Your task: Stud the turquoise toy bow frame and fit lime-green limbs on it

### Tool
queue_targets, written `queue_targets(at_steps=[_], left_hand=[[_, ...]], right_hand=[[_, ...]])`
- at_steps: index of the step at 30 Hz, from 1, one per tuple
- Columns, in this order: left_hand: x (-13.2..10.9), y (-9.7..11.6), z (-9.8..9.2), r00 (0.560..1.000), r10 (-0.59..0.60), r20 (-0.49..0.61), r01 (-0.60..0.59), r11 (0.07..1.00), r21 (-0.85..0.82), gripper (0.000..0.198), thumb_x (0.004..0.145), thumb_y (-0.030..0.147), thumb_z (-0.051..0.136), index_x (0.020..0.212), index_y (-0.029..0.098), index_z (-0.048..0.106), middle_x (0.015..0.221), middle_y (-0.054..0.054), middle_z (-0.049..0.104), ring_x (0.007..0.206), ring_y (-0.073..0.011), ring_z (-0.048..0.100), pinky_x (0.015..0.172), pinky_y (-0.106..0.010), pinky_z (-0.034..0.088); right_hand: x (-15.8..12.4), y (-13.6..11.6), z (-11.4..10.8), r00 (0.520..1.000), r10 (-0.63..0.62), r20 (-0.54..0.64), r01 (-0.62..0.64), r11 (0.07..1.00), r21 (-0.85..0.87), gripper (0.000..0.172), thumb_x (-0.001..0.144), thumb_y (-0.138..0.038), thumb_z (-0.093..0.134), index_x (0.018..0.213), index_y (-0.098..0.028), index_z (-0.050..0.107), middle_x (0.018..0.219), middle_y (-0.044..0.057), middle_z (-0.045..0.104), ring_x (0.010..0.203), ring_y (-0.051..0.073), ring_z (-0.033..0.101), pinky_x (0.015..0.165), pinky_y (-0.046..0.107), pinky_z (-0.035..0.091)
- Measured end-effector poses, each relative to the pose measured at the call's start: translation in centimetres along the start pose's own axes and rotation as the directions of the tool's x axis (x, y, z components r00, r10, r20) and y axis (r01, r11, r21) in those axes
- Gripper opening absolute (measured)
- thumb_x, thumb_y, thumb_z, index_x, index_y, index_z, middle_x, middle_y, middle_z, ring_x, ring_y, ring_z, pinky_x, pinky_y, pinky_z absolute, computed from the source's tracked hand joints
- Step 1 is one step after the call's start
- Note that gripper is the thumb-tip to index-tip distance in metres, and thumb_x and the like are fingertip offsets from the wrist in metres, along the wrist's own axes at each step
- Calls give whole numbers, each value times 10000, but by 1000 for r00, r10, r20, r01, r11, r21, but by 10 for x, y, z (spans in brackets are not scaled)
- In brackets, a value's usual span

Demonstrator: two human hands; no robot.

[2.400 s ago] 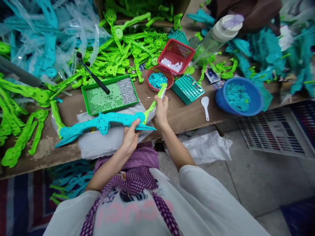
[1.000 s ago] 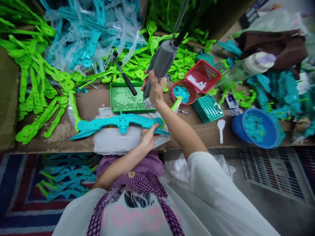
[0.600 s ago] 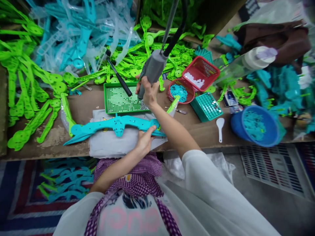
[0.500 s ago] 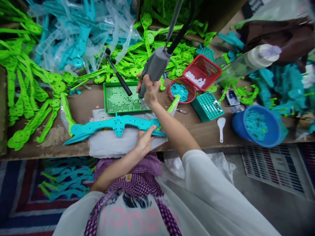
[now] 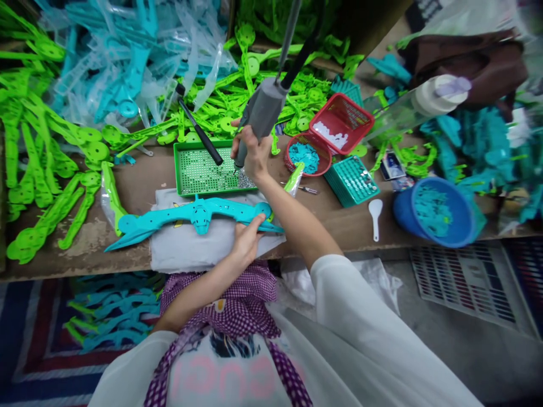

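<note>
A person's right hand [image 5: 252,155] is clenching a hanging grey screwdriver [image 5: 261,110], its tip dipping toward the screw pile [image 5: 246,180] in the corner of a green tray [image 5: 195,169]. Just below that grip, toward the body, a turquoise bow-shaped part [image 5: 195,212] is lying on a grey cloth [image 5: 182,254] at the bench [image 5: 339,220] edge, its long axis running left to right. The left hand [image 5: 245,240], the nearer one, is grasping its right end.
</note>
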State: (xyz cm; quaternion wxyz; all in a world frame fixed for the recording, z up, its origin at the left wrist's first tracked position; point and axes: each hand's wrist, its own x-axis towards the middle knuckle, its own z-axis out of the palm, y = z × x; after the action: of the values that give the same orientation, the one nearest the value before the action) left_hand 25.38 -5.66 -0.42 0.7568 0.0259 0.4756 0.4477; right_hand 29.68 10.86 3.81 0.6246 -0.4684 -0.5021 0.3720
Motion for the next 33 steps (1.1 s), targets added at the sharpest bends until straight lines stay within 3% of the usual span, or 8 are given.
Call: queue_targets(at_steps=[5, 9, 12, 17, 24, 29, 33], left_hand=[[0, 5, 0, 1000, -21, -16, 21, 1000, 16, 228, 622, 158, 808, 776, 198, 645, 789, -7, 719, 812, -184, 660, 807, -345, 511], [0, 5, 1, 1000, -27, 1, 27, 999, 29, 214, 639, 173, 801, 805, 193, 667, 839, -24, 737, 846, -192, 671, 847, -360, 506], [1, 3, 1, 1000, -15, -4, 15, 1000, 26, 181, 657, 167, 783, 797, 194, 671, 803, -10, 734, 821, -182, 674, 859, -368, 499], [1, 3, 3, 1000, -9, -26, 10, 999, 33, 181, 655, 158, 778, 790, 201, 666, 749, 16, 711, 782, -172, 669, 851, -369, 491], [0, 5, 5, 999, -14, -36, 15, 1000, 21, 182, 646, 150, 781, 750, 205, 643, 711, 18, 689, 805, -175, 666, 867, -367, 483], [-1, 6, 8, 999, -28, -45, 28, 1000, -7, 169, 637, 112, 753, 714, 196, 627, 668, 34, 669, 694, -139, 631, 799, -325, 477], [-2, 5, 8, 998, -26, -57, 26, 1000, -3, 158, 652, 117, 736, 686, 193, 601, 625, 44, 639, 645, -121, 600, 757, -298, 460]], right_hand=[[-29, -56, -31, 989, -105, -101, 127, 963, 238, 485, 735, -726, 578, 865, -261, 619, 476, -62, 468, 373, 109, 459, 390, 261, 364], [-75, -80, -58, 999, -27, -24, 32, 970, 239, 587, 592, -812, 622, 790, -260, 596, 434, -70, 430, 345, 123, 446, 357, 271, 360], [-93, -76, -67, 999, 50, 3, -50, 986, 161, 671, 550, -888, 562, 764, -253, 599, 454, -49, 446, 384, 136, 481, 385, 286, 403], [-95, -58, -69, 995, 103, -3, -102, 986, 131, 743, 510, -945, 501, 733, -245, 617, 492, -28, 477, 418, 135, 499, 412, 294, 440], [-98, -46, -66, 995, 97, 32, -101, 985, 143, 694, 510, -908, 554, 688, -238, 595, 457, -35, 483, 400, 129, 477, 413, 294, 449], [-98, -50, -60, 992, 115, 50, -119, 987, 103, 643, 484, -856, 619, 516, -228, 482, 470, -20, 506, 447, 132, 518, 446, 296, 484], [-101, -46, -63, 989, 120, 85, -128, 988, 91, 615, 498, -824, 639, 532, -223, 511, 493, -10, 537, 457, 136, 540, 459, 302, 494]])
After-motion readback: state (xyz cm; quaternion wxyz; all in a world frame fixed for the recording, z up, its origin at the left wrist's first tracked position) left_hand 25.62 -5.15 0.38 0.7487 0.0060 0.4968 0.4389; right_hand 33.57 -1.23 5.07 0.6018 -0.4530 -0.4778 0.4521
